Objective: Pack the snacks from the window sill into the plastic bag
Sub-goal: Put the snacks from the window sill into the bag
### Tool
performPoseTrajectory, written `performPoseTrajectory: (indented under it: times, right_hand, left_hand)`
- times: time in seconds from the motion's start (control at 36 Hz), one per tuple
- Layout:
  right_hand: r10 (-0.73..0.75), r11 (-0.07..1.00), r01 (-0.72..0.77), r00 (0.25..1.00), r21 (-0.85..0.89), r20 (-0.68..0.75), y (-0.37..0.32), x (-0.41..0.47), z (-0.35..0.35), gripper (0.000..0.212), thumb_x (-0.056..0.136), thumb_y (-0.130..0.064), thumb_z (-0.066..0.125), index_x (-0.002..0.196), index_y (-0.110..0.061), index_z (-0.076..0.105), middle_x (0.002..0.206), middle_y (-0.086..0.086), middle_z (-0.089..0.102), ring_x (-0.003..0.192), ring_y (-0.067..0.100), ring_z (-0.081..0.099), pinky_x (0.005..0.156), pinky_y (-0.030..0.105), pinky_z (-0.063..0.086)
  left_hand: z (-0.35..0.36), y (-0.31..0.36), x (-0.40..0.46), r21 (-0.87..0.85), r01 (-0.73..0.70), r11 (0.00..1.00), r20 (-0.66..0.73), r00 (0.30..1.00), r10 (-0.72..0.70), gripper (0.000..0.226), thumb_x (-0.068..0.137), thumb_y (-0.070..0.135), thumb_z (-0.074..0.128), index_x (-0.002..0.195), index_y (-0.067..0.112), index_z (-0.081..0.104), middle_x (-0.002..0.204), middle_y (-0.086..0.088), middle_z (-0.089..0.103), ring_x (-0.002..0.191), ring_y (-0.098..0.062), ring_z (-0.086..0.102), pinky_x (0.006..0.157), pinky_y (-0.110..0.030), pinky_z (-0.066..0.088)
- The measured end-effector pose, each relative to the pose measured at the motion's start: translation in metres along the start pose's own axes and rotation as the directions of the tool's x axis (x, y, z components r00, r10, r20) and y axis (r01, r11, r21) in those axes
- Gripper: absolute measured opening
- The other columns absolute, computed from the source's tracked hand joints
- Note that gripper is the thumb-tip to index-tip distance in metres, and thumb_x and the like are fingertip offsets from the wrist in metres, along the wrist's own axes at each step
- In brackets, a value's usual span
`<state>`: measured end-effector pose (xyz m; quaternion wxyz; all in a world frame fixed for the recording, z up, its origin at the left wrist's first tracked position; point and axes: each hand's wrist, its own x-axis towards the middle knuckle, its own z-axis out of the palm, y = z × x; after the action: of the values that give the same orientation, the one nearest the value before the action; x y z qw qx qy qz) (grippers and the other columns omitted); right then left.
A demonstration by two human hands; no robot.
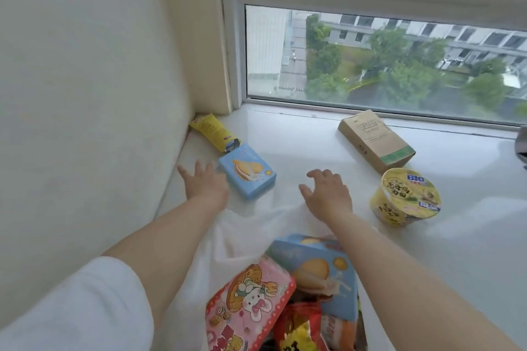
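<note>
On the white window sill (308, 139) lie a small blue biscuit box (248, 175), a yellow tube pack (214, 131) in the left corner, a brown carton (375, 139) and a yellow instant-noodle cup (406, 196). The translucent white plastic bag (228, 239) sits at the sill's near edge, holding a pink rabbit-print pack (251, 302), a larger blue biscuit box (322, 271) and a red packet (299, 328). My left hand (204, 184) reaches out with fingers spread, just left of the small blue box. My right hand (328, 194) hovers with relaxed fingers above the bag's far rim, holding nothing.
A cream wall (85, 94) closes off the left side. The window pane (385, 63) runs along the back of the sill. A dark object (522, 145) shows at the right edge. Bare sill lies between the blue box and the carton.
</note>
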<state>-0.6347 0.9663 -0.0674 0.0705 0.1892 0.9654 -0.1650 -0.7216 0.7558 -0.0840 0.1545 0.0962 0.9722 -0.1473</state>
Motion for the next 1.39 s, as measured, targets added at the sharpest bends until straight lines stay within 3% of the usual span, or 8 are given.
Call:
performPoseTrajectory:
  times: [0.11, 0.39, 0.64, 0.83, 1.03, 1.11, 1.22, 1.39]
  right_hand:
    - [0.039, 0.995, -0.048, 0.994, 0.087, 0.100, -0.013, 0.042, 0.021, 0.045, 0.095, -0.042, 0.042, 0.135, -0.021, 0.041, 0.135, 0.003, 0.044, 0.126, 0.022, 0.036, 0.100, 0.035, 0.033]
    - [-0.004, 1.000, 0.005, 0.955, -0.003, 0.298, -0.053, 0.133, 0.088, 0.061, 0.087, -0.045, 0.054, 0.137, -0.016, 0.035, 0.134, 0.005, 0.036, 0.124, 0.024, 0.035, 0.098, 0.035, 0.040]
    - [0.001, 0.996, 0.024, 0.961, -0.086, 0.276, -0.086, 0.172, 0.146, 0.103, 0.073, -0.062, 0.062, 0.148, -0.024, 0.005, 0.154, 0.006, -0.003, 0.141, 0.033, 0.008, 0.108, 0.044, 0.026]
    - [-0.024, 0.994, 0.055, 0.955, -0.098, 0.296, -0.086, 0.189, 0.173, 0.113, 0.064, -0.065, 0.062, 0.149, -0.025, -0.002, 0.153, 0.003, -0.008, 0.133, 0.037, 0.017, 0.107, 0.051, 0.022]
    - [0.005, 0.991, 0.038, 0.947, -0.127, 0.322, -0.073, 0.195, 0.167, 0.117, 0.065, -0.061, 0.064, 0.150, -0.024, -0.007, 0.154, 0.004, -0.013, 0.136, 0.039, 0.013, 0.108, 0.053, 0.019]
    - [0.090, 0.987, -0.041, 0.941, -0.155, 0.327, -0.058, 0.199, 0.160, 0.118, 0.064, -0.060, 0.065, 0.149, -0.025, -0.009, 0.154, 0.005, -0.014, 0.138, 0.040, 0.010, 0.109, 0.053, 0.019]
    - [0.144, 0.984, -0.097, 0.928, -0.150, 0.344, -0.048, 0.197, 0.154, 0.119, 0.063, -0.059, 0.067, 0.148, -0.029, -0.011, 0.155, 0.008, -0.012, 0.137, 0.039, 0.013, 0.108, 0.051, 0.020]
    - [0.194, 0.975, -0.144, 0.921, -0.169, 0.338, -0.050, 0.183, 0.137, 0.118, 0.062, -0.058, 0.069, 0.148, -0.032, -0.008, 0.153, 0.010, -0.005, 0.129, 0.040, 0.023, 0.102, 0.052, 0.024]
  left_hand:
    - [-0.001, 0.010, 0.052, -0.135, 0.061, 0.989, 0.023, 0.998, -0.059, 0.041, 0.093, 0.023, 0.030, 0.131, 0.025, 0.047, 0.134, -0.004, 0.041, 0.130, -0.025, 0.028, 0.110, -0.059, 0.016]
    - [0.024, 0.021, 0.168, -0.395, 0.189, 0.899, 0.128, 0.980, -0.150, 0.041, 0.092, 0.032, 0.042, 0.133, 0.024, 0.042, 0.136, -0.005, 0.039, 0.126, -0.026, 0.033, 0.099, -0.042, 0.031]
    - [0.042, 0.027, 0.233, -0.575, 0.228, 0.786, 0.088, 0.972, -0.217, 0.060, 0.091, 0.052, 0.044, 0.145, 0.043, 0.021, 0.155, -0.008, 0.011, 0.131, -0.035, 0.027, 0.104, -0.046, 0.032]
    - [0.050, 0.043, 0.279, -0.589, 0.252, 0.768, 0.177, 0.967, -0.182, 0.068, 0.090, 0.059, 0.040, 0.145, 0.050, 0.003, 0.157, -0.004, -0.017, 0.139, -0.040, 0.013, 0.105, -0.054, 0.032]
    - [0.058, 0.049, 0.296, -0.599, 0.329, 0.730, 0.142, 0.941, -0.307, 0.050, 0.086, 0.061, 0.046, 0.124, 0.029, 0.049, 0.155, -0.004, -0.002, 0.129, -0.039, 0.027, 0.098, -0.050, 0.040]
    - [0.064, 0.046, 0.293, -0.638, 0.329, 0.697, 0.070, 0.925, -0.372, 0.027, 0.089, 0.041, 0.054, 0.110, 0.025, 0.058, 0.149, -0.002, 0.009, 0.119, -0.036, 0.037, 0.093, -0.045, 0.042]
    - [0.076, 0.042, 0.283, -0.649, 0.280, 0.707, 0.014, 0.934, -0.357, 0.049, 0.085, 0.010, 0.054, 0.126, 0.033, 0.041, 0.147, -0.006, 0.008, 0.112, -0.037, 0.044, 0.089, -0.043, 0.044]
    - [0.070, 0.034, 0.256, -0.635, 0.407, 0.657, 0.247, 0.912, -0.326, 0.113, 0.079, 0.015, 0.067, 0.146, 0.031, -0.022, 0.141, -0.020, 0.027, 0.113, -0.037, 0.053, 0.093, -0.041, 0.047]
